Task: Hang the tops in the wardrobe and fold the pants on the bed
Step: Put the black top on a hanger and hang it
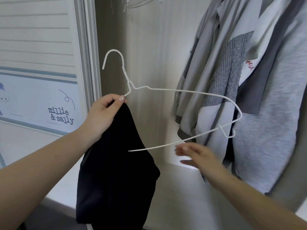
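Two bare forearms are seen entering from the lower edge, one on each side.

Item 1: left hand (pixel 106 112), one. It is raised before the open wardrobe (pixel 149 47), its fingers curled and its thumb pressed at the top. One white wire hanger (pixel 191 92) and one black garment (pixel 116 171) are pinched together in it, at the hanger's left shoulder just below the twisted neck.

Item 2: the hanger. It is held tilted, hook uppermost and to the left, its far end reaching across in front of the hung clothes. One small notch hook is seen at that far end. The lower bar passes behind the black garment.

Item 3: the black garment. It hangs limp from the left hand, down past the wardrobe's lower ledge; whether it is a top or pants cannot be told.

Item 4: right hand (pixel 196 156), one, blurred. Its fingers are extended and loosely spread just under the hanger's lower bar; nothing is held, and contact with the bar cannot be judged.

Item 5: grey and white hung clothes (pixel 249 80), several, overlapping at the right; an exact count cannot be made.

Item 6: sliding door panel (pixel 38 103), one, at the left, lettered "millie & sally".
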